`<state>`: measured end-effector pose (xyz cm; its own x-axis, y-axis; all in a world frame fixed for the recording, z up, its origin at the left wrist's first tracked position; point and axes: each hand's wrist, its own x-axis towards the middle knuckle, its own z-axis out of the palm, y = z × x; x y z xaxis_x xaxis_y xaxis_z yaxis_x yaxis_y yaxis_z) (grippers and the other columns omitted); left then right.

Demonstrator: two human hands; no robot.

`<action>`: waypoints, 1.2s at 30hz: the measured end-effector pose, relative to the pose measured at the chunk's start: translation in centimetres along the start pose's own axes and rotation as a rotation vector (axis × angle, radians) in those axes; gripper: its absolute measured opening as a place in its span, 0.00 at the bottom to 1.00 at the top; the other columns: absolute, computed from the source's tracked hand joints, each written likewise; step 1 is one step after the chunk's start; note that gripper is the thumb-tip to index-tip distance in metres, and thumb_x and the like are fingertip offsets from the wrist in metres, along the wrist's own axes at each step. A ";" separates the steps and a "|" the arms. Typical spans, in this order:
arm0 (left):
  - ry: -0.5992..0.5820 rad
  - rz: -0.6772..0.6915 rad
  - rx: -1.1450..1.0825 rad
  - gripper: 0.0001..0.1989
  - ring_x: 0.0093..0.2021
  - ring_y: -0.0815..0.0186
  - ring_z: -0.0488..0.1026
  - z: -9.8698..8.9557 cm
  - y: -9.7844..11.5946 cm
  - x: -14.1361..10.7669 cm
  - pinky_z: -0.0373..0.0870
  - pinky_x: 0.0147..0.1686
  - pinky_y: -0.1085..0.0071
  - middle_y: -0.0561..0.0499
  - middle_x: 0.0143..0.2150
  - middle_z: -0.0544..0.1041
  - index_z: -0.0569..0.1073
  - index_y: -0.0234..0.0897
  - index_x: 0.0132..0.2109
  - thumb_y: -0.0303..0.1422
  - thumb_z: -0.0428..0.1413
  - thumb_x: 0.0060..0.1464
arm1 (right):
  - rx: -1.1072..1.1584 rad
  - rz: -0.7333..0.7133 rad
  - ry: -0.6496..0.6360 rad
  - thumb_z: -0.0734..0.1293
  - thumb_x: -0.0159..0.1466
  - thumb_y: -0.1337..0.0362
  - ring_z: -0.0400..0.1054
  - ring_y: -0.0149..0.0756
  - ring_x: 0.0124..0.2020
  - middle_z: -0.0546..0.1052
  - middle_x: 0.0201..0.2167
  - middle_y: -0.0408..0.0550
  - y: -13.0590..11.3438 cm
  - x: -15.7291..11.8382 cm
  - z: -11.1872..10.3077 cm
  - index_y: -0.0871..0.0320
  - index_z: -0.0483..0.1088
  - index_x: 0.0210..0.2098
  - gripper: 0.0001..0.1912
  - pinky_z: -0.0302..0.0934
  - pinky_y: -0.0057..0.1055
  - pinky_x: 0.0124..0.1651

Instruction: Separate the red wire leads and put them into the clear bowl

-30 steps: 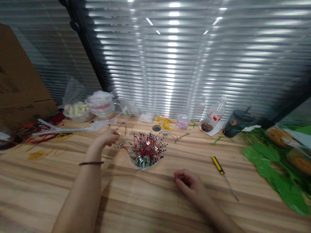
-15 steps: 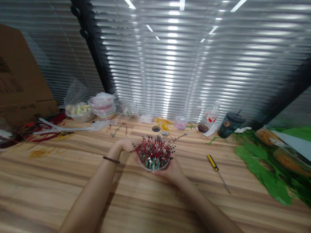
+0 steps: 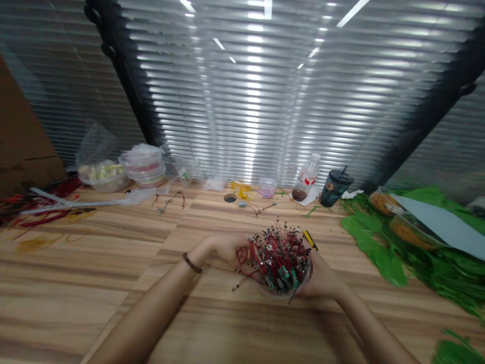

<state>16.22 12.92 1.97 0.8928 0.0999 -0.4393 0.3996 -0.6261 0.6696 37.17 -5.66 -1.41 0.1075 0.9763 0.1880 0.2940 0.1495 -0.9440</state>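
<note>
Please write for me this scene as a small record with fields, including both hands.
Left hand: fingers curled at the wires' left edge; grip unclear
Right hand: around the right side of the clear bowl
Bowl contents: many red-and-black wires, green parts
Beyond right hand: yellow-and-black handle, partly hidden
Back right: bottle, dark cup
Back left: stacked clear tubs

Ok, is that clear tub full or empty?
Full: red wires and green boards in the clear tub crowd it, bristling above its rim.
</note>
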 end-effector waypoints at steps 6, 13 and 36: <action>0.476 -0.279 0.192 0.22 0.49 0.59 0.69 -0.7 5.0 -6.5 0.67 0.49 0.67 0.38 0.48 0.72 0.70 0.29 0.49 0.41 0.49 0.52 | 0.002 0.039 -0.276 0.79 0.34 0.62 0.65 0.49 0.53 0.70 0.53 0.53 -0.9 1.0 -1.2 0.57 0.60 0.59 0.53 0.55 0.45 0.59; 0.377 0.218 0.456 0.69 0.70 0.45 0.31 4.3 10.3 -5.5 0.39 0.67 0.49 0.44 0.69 0.29 0.30 0.44 0.68 0.61 0.60 0.26 | 0.345 0.082 -0.488 0.79 0.33 0.53 0.67 0.45 0.50 0.74 0.47 0.50 -1.1 3.3 -0.6 0.57 0.67 0.52 0.47 0.56 0.42 0.57; 0.581 0.084 0.449 0.56 0.64 0.51 0.53 9.4 2.8 -0.3 0.57 0.63 0.57 0.36 0.62 0.54 0.45 0.30 0.65 0.48 0.62 0.34 | -0.544 0.819 -1.263 0.75 0.42 0.48 0.73 0.37 0.29 0.78 0.32 0.49 -8.6 11.0 0.0 0.60 0.75 0.37 0.29 0.68 0.30 0.27</action>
<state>15.09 3.91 -1.67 0.9326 0.3533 0.0735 0.3129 -0.8933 0.3225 35.84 3.83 8.76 -0.3378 0.3002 -0.8921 0.8722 -0.2564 -0.4165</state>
